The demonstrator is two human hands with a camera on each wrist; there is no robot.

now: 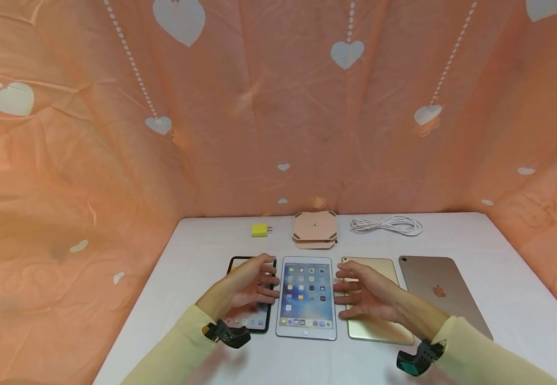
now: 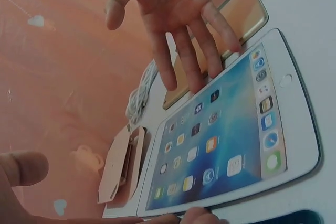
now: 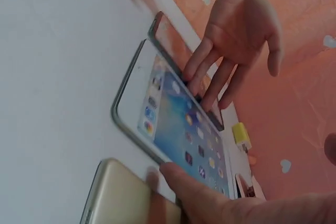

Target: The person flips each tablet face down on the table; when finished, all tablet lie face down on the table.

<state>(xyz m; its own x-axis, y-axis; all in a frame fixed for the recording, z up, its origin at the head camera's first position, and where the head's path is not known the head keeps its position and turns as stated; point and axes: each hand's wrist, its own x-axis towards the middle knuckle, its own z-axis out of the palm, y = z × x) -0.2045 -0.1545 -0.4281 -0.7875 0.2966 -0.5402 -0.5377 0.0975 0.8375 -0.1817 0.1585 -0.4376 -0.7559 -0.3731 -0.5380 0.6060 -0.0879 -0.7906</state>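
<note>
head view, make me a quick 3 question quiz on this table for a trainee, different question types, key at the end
1. True or false: the white-framed rectangular tablet with a lit screen lies between the person's left hand and right hand.

2. Which lies between the yellow plug adapter and the coiled white cable?
a) folded pink stand
b) gold flat tablet
c) black wrist strap

3. Fill in: the brownish-grey rectangular tablet lies face ____.

Key: 1 true; 2 a; 3 down.
</note>
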